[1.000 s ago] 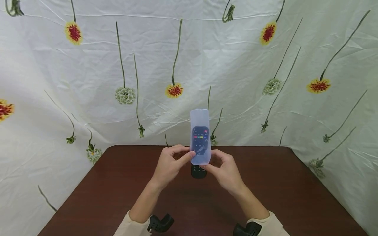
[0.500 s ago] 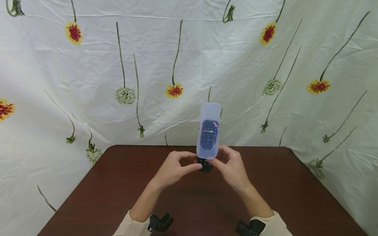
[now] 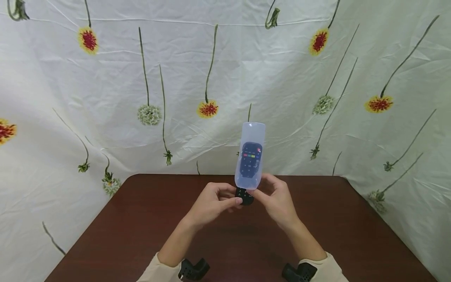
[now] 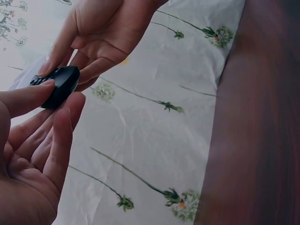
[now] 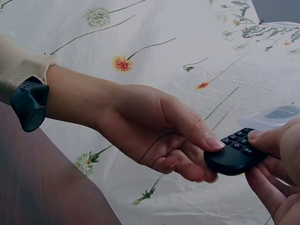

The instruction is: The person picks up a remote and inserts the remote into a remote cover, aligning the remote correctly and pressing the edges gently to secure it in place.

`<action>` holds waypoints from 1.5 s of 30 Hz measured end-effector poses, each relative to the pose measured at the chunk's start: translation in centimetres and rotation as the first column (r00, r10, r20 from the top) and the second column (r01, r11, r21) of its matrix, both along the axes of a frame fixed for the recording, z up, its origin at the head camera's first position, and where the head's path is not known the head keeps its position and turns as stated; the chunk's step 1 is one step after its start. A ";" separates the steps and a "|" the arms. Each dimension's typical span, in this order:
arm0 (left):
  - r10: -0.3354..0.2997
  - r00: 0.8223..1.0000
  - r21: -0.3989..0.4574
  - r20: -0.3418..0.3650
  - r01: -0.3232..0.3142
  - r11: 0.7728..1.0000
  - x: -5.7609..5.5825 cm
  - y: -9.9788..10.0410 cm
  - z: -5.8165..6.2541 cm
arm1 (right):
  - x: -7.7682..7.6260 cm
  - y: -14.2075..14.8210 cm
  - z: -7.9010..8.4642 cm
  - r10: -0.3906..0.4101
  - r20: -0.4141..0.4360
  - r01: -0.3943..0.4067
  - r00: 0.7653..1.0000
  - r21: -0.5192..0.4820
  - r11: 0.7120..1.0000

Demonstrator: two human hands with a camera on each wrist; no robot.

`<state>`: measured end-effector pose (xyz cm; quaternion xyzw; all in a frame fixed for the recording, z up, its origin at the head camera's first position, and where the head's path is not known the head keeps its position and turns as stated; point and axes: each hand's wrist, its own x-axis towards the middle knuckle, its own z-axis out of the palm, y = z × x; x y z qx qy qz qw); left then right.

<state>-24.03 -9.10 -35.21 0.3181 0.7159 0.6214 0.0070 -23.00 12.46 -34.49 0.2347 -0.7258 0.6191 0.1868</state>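
Note:
A black remote control (image 3: 244, 197) is held up over the table, partly inside a translucent cover (image 3: 253, 132). Its lower end sticks out of the cover's open end, while its upper keys show through and the cover's far end is unfilled. My left hand (image 3: 208, 203) pinches the bare lower end between thumb and fingers. On the other side, my right hand (image 3: 279, 203) pinches the remote by the cover's lower edge. In the right wrist view, both thumbs lie on top of the remote (image 5: 229, 161), with fingers beneath. The left wrist view shows its rounded end (image 4: 63, 89).
A dark brown table (image 3: 169, 196) lies under both hands. Behind it and at its sides hangs a white cloth (image 3: 176, 47) printed with flowers. Black wrist cameras (image 3: 193, 269) sit at the sleeve cuffs.
My left hand has let go of the cover's side and now pinches the remote control's lower end. Remote and cover have moved right and slightly up, tilting a little, along with my right hand.

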 end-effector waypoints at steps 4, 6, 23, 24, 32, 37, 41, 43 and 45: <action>-0.003 0.999 0.034 0.032 0.002 0.999 0.1 0.2 0.0 | 0.0 0.2 0.0 0.013 -0.006 -0.013 1.000 -0.004 1.000; 0.002 1.000 0.051 0.026 -0.003 0.999 0.0 0.2 0.0 | -0.1 0.3 0.0 0.043 -0.010 -0.043 0.999 -0.015 0.999; -0.012 1.000 0.068 0.016 0.011 0.998 0.3 0.7 -0.2 | 0.3 0.5 0.9 -0.029 -0.027 0.021 0.999 -0.278 0.960; -0.014 1.000 0.069 0.016 0.012 0.998 0.3 0.7 -0.2 | 0.3 0.5 0.8 -0.034 -0.027 0.025 0.999 -0.273 0.962; -0.014 1.000 0.067 0.011 0.013 0.998 0.3 0.7 -0.2 | 0.1 0.2 0.6 -0.023 -0.021 0.017 1.000 -0.262 0.965; -0.004 1.000 0.065 0.010 0.003 0.998 0.3 0.7 -0.2 | 0.1 0.0 0.5 -0.018 -0.007 0.016 1.000 -0.255 0.967; -0.002 1.000 0.073 0.014 0.001 0.997 0.3 0.7 -0.2 | 0.1 0.0 0.5 -0.022 0.006 0.023 1.000 -0.241 0.970; -0.002 1.000 0.077 0.013 0.001 0.997 0.3 0.7 -0.2 | 0.1 0.0 0.5 -0.021 0.011 0.023 1.000 -0.232 0.972; 0.000 1.000 0.082 0.013 -0.001 0.997 0.3 0.7 -0.2 | 0.1 0.0 0.4 -0.019 0.012 0.021 1.000 -0.221 0.975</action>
